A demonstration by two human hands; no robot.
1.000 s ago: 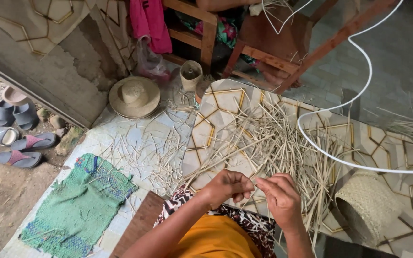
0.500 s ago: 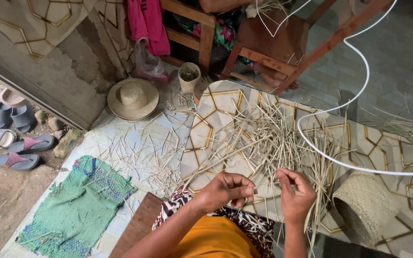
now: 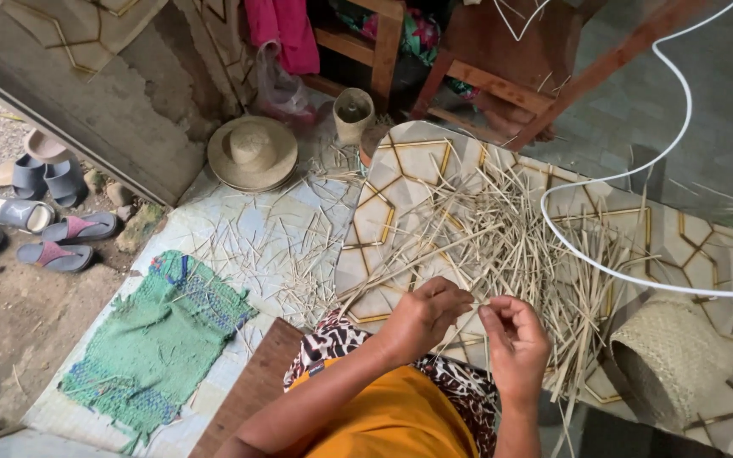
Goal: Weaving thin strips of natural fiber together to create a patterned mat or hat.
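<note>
My left hand point(image 3: 424, 315) and my right hand point(image 3: 515, 339) are close together above my lap, fingertips nearly meeting. Both pinch thin pale straw strands point(image 3: 478, 298) that run up and left from the fingers. A wide scatter of the same cut straw point(image 3: 519, 237) lies on the patterned floor mat point(image 3: 400, 170) just beyond my hands. A woven straw basket point(image 3: 668, 360) lies on its side to the right of my right hand.
A white wire hoop point(image 3: 604, 182) curves over the straw at the right. A straw hat point(image 3: 252, 153) and a small woven cup point(image 3: 353, 113) sit at the back. A green cloth point(image 3: 159, 335) lies left, sandals point(image 3: 44, 220) beyond it, wooden chair legs point(image 3: 502, 85) behind.
My right hand swung out to the right with strands, then came back in toward my left hand. The view has shifted slightly.
</note>
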